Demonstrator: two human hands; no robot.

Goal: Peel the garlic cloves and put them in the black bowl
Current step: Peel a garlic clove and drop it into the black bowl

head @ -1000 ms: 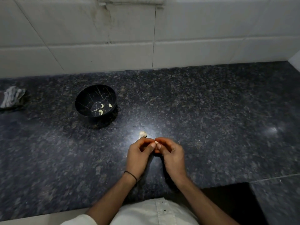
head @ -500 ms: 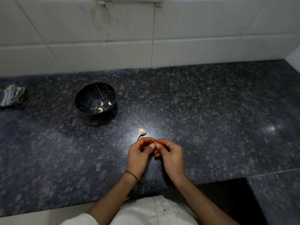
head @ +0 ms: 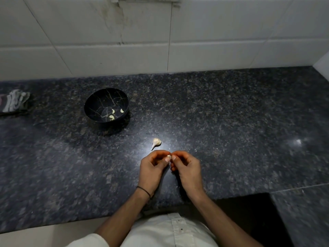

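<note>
From the head view, we count three peeled cloves point(head: 111, 117) lying in the bowl point(head: 103, 98), so we judge the task partly done. The bulb point(head: 156, 142) lies right of the bowl and nearer us. Just nearer still, our left hand point(head: 151, 168) and right hand point(head: 188, 168) both pinch one clove point(head: 168, 156) at the fingertips; its skin we cannot make out. Against half a second ago, bowl, bulb and grip are unchanged.

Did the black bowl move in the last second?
No. The black bowl keeps its place left of the vertical tile joint and right of the cloth; only the view shifted.
</note>
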